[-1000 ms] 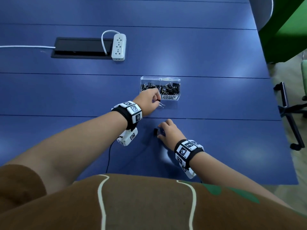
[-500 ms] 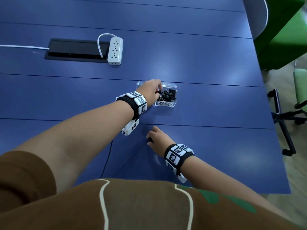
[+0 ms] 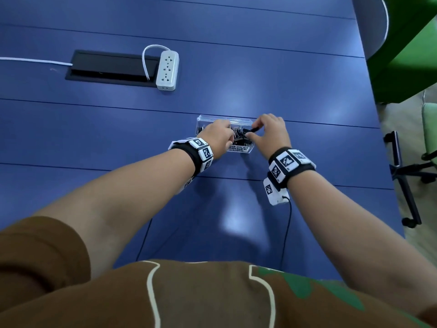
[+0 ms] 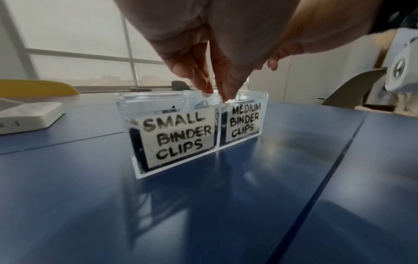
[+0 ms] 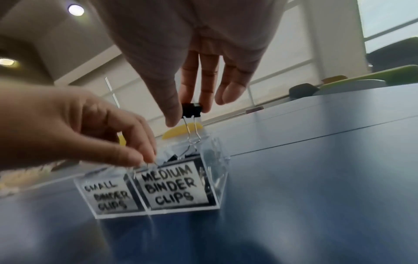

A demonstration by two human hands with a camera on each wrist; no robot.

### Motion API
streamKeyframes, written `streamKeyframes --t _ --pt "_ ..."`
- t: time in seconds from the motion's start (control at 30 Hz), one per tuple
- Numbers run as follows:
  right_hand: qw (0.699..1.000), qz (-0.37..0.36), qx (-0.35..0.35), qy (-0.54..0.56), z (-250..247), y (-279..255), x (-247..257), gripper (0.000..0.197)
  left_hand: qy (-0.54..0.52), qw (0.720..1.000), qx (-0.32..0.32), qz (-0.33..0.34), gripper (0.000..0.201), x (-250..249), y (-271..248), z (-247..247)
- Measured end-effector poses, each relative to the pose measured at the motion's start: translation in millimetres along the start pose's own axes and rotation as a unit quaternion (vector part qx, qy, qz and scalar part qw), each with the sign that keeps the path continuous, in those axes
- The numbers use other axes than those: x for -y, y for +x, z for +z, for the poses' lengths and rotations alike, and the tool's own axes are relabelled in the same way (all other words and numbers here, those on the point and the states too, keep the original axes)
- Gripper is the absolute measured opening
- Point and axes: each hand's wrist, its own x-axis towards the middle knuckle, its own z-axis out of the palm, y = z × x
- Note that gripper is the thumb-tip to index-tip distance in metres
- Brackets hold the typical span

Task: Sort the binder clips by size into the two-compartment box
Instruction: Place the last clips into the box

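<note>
Binder clip (image 5: 191, 110), black, pinched by right hand (image 5: 192, 59) at frame centre, wire handles dangling just above the medium compartment of the clear box (image 5: 181, 187) on the tabletop (image 5: 316, 196). Left hand (image 5: 74, 128) pinching wire at the divider, probably another clip's handle. Risks: handles snagging on the rim, or dropping across the divider. One box, two compartments, one clip aloft; stored clips too tangled to count.
</note>
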Motion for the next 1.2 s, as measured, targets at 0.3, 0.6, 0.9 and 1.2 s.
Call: streamKeyframes --t 0.3,0.6,0.9,1.2 --pt "0.989 -0.048 0.115 -0.081 21.7 2.8 -8.0 0.030 -0.156 0.956 -0.143 -0.202 0.017 37.6 -8.5 -29.0" --pt "0.963 0.219 0.085 0.129 21.9 29.6 -8.3 0.048 -0.309 0.889 -0.052 -0.333 0.046 44.4 3.6 -31.5" --pt "0.863 0.313 0.045 0.395 17.3 33.3 -4.6 0.037 -0.527 0.769 -0.145 -0.332 0.027 47.7 1.8 -38.7" --pt "0.833 0.349 0.031 0.428 21.8 35.7 1.2 0.043 -0.551 0.756 -0.145 -0.323 0.029 52.0 -5.9 -34.3"
